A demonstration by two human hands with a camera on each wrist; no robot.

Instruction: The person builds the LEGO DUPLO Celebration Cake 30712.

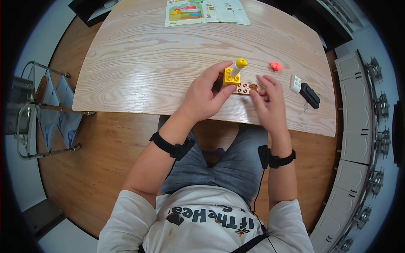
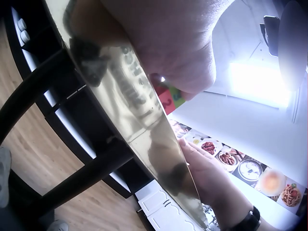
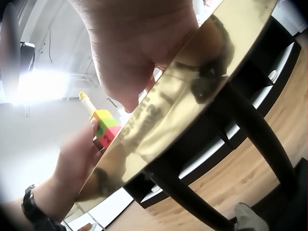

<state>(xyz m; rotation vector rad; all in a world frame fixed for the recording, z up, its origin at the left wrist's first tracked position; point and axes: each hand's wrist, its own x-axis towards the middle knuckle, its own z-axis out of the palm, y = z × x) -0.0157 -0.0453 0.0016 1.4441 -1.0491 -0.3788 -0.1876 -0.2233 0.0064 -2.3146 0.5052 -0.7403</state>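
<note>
The head view is showing a person working with toy bricks near the front edge of a pale wood-grain surface [image 1: 147,76]. The step in hand seems to be the fitting or steadying of a small tower at one end of a brown, studded plastic plate [image 1: 246,89]. The tower is carrying a yellow square plastic block [image 1: 228,80] on top, and in the right wrist view a green block [image 3: 109,124] and a red block marked "2" [image 3: 110,136] are showing below it. A white round post [image 1: 235,71] is rising from the yellow block, bearing a yellow bird-like head [image 1: 241,63]. The left hand [image 1: 204,93] is holding the tower, its grip closing around it with thumb and forefinger on opposite sides. The right hand [image 1: 272,101] is resting beside the far end of the plate, fingers loosely bent and thumb apart from forefinger; whether this grip is pinching the plate, I cannot tell. The tower's base is hiding behind the left thumb, so its joint with the plate is not showing. In my judgement, the next move is calling for a steady plate and an even downward press on the tower, without tilting the post.
</note>
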